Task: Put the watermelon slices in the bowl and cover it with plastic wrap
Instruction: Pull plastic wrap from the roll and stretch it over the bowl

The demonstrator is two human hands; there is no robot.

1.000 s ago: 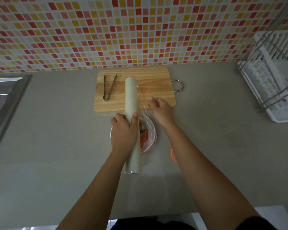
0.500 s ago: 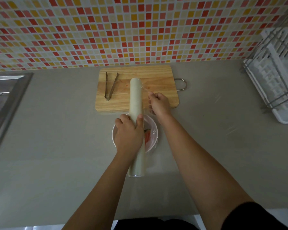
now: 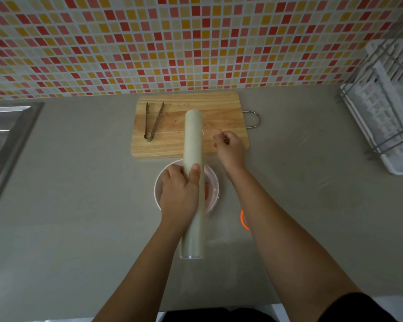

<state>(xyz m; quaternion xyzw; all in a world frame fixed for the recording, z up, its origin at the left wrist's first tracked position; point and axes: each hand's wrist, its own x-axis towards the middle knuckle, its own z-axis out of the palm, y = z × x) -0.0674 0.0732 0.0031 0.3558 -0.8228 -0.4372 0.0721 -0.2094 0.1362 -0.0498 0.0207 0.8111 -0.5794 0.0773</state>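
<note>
A long pale roll of plastic wrap [image 3: 193, 140] lies lengthwise over a white bowl [image 3: 213, 180] on the grey counter. My left hand [image 3: 180, 194] grips the roll at its middle, right above the bowl, and hides most of it. Red watermelon slices [image 3: 207, 190] show in the bowl just right of the roll. My right hand [image 3: 229, 147] is to the right of the roll over the cutting board's near corner, fingers curled and pinching the thin clear film pulled off the roll.
A wooden cutting board [image 3: 219, 105] with a wire handle lies behind the bowl, metal tongs [image 3: 153, 122] on its left part. A steel sink [image 3: 7, 135] is at the left, a white dish rack [image 3: 382, 108] at the right. An orange ring [image 3: 243, 220] lies beside my right forearm.
My right hand has drawn the film's edge away from the roll toward the right. The left hand keeps its grip on the roll over the bowl.
</note>
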